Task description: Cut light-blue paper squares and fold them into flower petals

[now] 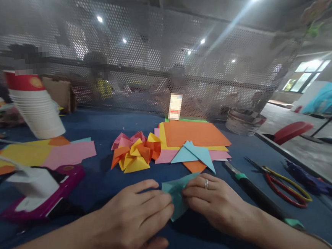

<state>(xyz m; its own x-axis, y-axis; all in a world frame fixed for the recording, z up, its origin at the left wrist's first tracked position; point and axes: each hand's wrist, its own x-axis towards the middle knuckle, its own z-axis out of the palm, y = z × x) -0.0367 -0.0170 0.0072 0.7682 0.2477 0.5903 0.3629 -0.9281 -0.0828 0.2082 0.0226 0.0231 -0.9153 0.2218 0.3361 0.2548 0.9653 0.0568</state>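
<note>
A small teal sheet of paper [175,194] lies between my two hands near the front of the blue table. My left hand [127,217] touches its left side, with the fingertips bent over the edge and the thumb apart below. My right hand [212,197], a ring on one finger, pinches the paper's right side. Just beyond sit light blue folded paper pieces [192,153] on a stack of coloured paper [195,133], orange on top. To their left stands a cluster of folded paper pieces [136,151] in pink, orange and yellow.
A craft knife [254,190], red-and-yellow-handled scissors [285,184] and a purple-blue tool [311,178] lie at right. On the left are a magenta power strip [69,174] with a white plug [34,183], loose paper sheets [67,153] and stacked paper cups [35,108]. A perforated metal screen [137,57] closes the back.
</note>
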